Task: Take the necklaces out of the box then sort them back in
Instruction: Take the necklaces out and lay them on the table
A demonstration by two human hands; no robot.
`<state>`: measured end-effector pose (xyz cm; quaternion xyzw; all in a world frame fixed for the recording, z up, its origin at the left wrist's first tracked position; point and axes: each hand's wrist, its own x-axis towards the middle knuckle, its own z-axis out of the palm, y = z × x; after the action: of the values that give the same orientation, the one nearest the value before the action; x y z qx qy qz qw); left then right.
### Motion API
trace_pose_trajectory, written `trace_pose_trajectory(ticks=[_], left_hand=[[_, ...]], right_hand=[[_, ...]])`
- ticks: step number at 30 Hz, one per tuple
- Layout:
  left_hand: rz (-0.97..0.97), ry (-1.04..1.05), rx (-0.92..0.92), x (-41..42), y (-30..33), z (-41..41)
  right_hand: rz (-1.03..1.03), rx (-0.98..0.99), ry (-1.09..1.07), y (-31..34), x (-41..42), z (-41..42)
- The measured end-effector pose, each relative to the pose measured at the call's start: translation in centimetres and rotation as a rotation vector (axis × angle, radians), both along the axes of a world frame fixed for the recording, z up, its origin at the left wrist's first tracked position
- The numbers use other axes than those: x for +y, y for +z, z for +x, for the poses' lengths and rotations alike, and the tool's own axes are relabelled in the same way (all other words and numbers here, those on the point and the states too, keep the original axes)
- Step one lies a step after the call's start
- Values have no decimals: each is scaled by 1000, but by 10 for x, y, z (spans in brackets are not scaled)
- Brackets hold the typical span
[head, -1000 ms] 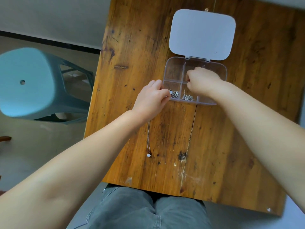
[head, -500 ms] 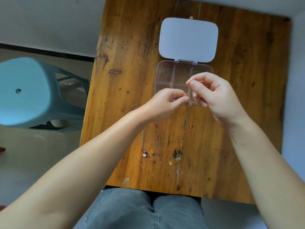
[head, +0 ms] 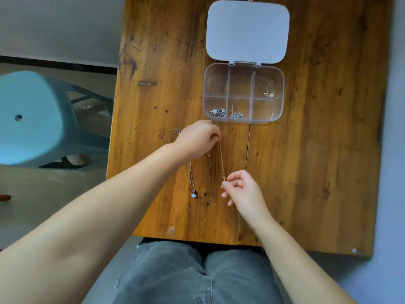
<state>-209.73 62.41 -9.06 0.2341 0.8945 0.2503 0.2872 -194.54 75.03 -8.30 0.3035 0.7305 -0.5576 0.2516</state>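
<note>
A clear six-compartment box (head: 281,99) lies open on the wooden table (head: 317,150), its white lid (head: 247,31) folded back. Necklaces sit in its front-left, front-middle and back-right compartments. A thin gold necklace (head: 221,160) is stretched between my hands in front of the box. My left hand (head: 198,137) pinches its upper end; my right hand (head: 243,189) pinches the pendant end with thumb and forefinger. A silver necklace (head: 192,183) with a pale pendant lies on the table under my left wrist, partly hidden.
A light blue plastic stool (head: 32,119) stands on the floor left of the table. My grey-trousered legs (head: 186,275) are under the table's near edge. A crack (head: 247,145) runs lengthwise through the tabletop.
Both hands came away from the box toward me. The gold necklace left the box and now hangs stretched between them; my right hand dropped lower and nearer.
</note>
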Motion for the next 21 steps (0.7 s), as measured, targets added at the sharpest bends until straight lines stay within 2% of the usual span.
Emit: trace_pose_trajectory(ticks=[5,9,11,14,17,19,21], left_hand=[[-66,-160,104,0,-3,6],[-120,-252,123,-1,-1,5],[-82,-259,140,1,2,3],[60,-230,314,8,13,-3],[67,-170,438,19,17,-14],[14,-162,395,24,14,-21],[-3,-154,344,26,10,-24]], right_hand=[[161,-48,44,-19,-24,17],[302,-44,283,-18,-23,18],[280,-36,293,-11,-14,7],[276,133,128,9,18,-37],[442,413,39,28,63,-101],[584,464,164,33,84,-142],[729,356,408,31,95,-175]])
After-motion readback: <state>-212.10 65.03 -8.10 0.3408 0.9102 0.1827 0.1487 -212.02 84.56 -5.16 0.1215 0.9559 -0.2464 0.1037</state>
